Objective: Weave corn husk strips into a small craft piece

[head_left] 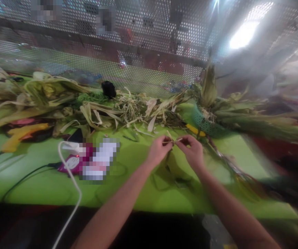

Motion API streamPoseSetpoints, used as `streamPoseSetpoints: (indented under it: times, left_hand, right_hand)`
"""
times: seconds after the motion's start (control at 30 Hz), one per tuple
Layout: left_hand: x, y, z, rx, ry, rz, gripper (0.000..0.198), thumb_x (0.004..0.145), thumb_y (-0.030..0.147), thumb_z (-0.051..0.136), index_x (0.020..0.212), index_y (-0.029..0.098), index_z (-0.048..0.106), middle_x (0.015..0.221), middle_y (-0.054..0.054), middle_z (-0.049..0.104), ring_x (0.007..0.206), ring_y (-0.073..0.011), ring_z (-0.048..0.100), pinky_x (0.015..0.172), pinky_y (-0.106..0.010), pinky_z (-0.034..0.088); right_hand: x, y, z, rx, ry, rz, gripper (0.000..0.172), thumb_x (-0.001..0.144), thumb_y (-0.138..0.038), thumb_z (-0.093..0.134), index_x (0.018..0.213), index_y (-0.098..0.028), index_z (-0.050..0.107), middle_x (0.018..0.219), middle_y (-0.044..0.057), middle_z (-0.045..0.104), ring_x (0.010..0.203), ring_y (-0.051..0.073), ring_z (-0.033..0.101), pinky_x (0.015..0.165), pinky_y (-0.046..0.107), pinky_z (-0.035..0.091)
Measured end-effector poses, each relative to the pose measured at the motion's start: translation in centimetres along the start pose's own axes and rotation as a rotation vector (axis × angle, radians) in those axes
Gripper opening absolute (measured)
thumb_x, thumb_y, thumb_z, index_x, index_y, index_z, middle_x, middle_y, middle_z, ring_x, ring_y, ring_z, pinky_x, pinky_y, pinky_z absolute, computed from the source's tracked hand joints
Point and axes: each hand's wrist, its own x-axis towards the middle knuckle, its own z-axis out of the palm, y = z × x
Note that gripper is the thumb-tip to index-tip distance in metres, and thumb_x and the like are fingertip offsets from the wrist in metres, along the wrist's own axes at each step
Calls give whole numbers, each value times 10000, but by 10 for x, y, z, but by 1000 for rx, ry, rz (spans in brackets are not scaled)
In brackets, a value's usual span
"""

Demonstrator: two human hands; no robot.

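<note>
In the head view, the 2 hands meet over a green worktop (136,190), raised a little above it. The left hand (160,149) and the right hand (192,149) both have their fingers bent inward, fingertips pinching a thin pale strip (178,140) (dried husk, by its look). The strip sits between the fingertips, with pale ends sticking out; whether it is 1 piece or several is too small to tell. Below the hands is a dark, blurred shape (183,182) on the worktop.

Left of the hands lies a purple power strip (71,164) with a white plug (77,148) in it and a white cable (79,193) running down toward the near edge. Just beside it is a pixelated pale patch (97,162). Farther left rests a yellow glue gun (21,135).

Beyond the hands, dried husks (92,112) stretch across the worktop, with a black object (109,89) among them and a perforated metal screen (151,74) behind. Right of the hands and farther off stands a green basket (210,128), a yellow handle (195,130) just beside it.
</note>
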Motion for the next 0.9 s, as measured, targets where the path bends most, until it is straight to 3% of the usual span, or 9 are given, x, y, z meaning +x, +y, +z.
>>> streamPoseSetpoints:
  times: [0.23,0.6,0.9]
  left_hand:
    - [-2,8,-1,-12,5,-4,200,784,338,654,840,153,605,808,-34,648,711,-141,603,703,-291,475]
    - [-2,10,-2,15,-13,7,217,786,356,656,853,153,619,829,-39,650,723,-146,585,706,-296,462]
    - [-6,15,3,51,69,93,142,800,287,640,843,156,608,850,-58,661,764,-160,611,745,-311,484]
  right_hand:
    - [2,-1,-2,-10,-14,50,222,745,-396,695,740,-178,657,675,9,640,620,142,536,592,269,426]
    - [1,8,-3,-96,-55,-39,154,803,-335,638,824,-187,675,771,16,665,696,149,561,644,265,426]
    - [-1,2,-3,-79,-53,-11,208,811,-382,634,816,-178,671,745,22,654,665,149,551,610,266,423]
